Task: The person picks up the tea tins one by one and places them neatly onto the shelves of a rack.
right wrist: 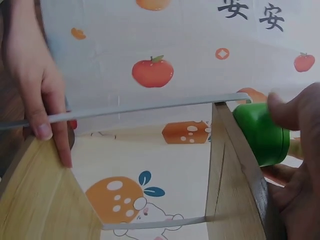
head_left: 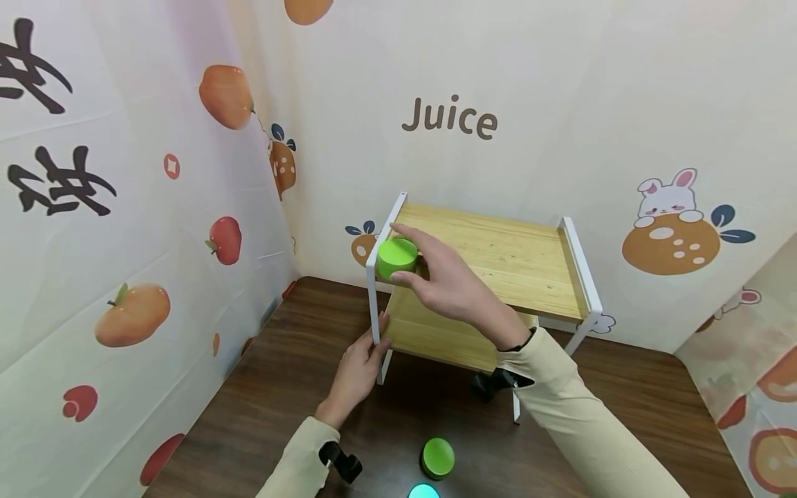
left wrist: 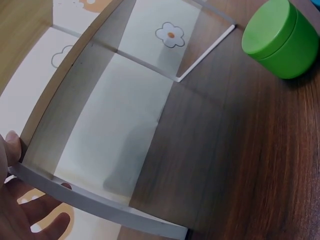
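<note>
A two-tier shelf rack (head_left: pixel 498 252) with pale wooden boards and white metal frames stands on a dark wooden table. My right hand (head_left: pixel 445 280) holds a green lidded jar (head_left: pixel 397 259) at the front left corner of the top board, thumb and fingers on either side of it. In the right wrist view, the jar (right wrist: pixel 260 137) is right against the top board's surface. Lower down, my left hand (head_left: pixel 358 366) grips the left white frame at the lower board's corner. Its thumb and fingers straddle the frame in the left wrist view.
Another green jar (head_left: pixel 438 458) stands on the table (head_left: pixel 280 360) in front of the rack. A cyan-topped thing (head_left: pixel 424 492) is cut off by the bottom of the head view. Walls with fruit prints (head_left: pixel 349 104) close in the back and sides.
</note>
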{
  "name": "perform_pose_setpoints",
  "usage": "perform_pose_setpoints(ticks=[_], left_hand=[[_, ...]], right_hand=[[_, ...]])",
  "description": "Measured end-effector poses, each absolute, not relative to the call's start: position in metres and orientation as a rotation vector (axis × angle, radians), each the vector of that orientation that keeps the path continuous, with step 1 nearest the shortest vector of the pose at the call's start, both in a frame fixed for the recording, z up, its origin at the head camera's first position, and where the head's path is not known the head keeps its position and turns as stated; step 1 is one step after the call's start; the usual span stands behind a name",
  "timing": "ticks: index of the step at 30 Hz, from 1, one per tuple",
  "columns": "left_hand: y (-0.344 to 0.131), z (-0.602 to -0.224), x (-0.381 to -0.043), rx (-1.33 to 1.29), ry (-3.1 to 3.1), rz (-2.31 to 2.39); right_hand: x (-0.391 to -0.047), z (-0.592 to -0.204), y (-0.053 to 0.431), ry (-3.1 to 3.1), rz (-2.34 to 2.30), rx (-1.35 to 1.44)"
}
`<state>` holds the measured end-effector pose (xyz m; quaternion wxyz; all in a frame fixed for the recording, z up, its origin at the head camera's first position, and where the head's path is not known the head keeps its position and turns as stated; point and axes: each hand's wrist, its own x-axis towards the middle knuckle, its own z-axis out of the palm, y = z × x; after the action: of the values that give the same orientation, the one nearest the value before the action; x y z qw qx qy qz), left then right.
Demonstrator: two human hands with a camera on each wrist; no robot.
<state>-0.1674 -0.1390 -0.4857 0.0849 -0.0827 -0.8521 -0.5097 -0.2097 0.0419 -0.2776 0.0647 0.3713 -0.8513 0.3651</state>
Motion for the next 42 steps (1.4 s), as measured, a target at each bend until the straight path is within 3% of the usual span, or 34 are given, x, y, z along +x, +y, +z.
perform_pose_setpoints(ticks=[12, 23, 35, 42], left_hand=[[-0.14, -0.486, -0.167, -0.245, -2.539, -1.541], [-0.137, -0.486, -0.17, -0.229, -2.54, -1.548], [-0.139, -0.484, -0.166, -0.164, -2.58, -1.437], [-0.136, -0.485, -0.168, -0.145, -2.547, -1.445]], right_hand=[[-0.184, -0.294, 0.063, -2.309, 1.04, 1.113], [-0.119, -0.346, 0.098, -1.962, 1.12, 1.119], [-0.082, -0.498, 0.131, -2.174, 1.354, 1.105], [-0.067, -0.55, 0.139, -2.361, 1.47, 0.992]])
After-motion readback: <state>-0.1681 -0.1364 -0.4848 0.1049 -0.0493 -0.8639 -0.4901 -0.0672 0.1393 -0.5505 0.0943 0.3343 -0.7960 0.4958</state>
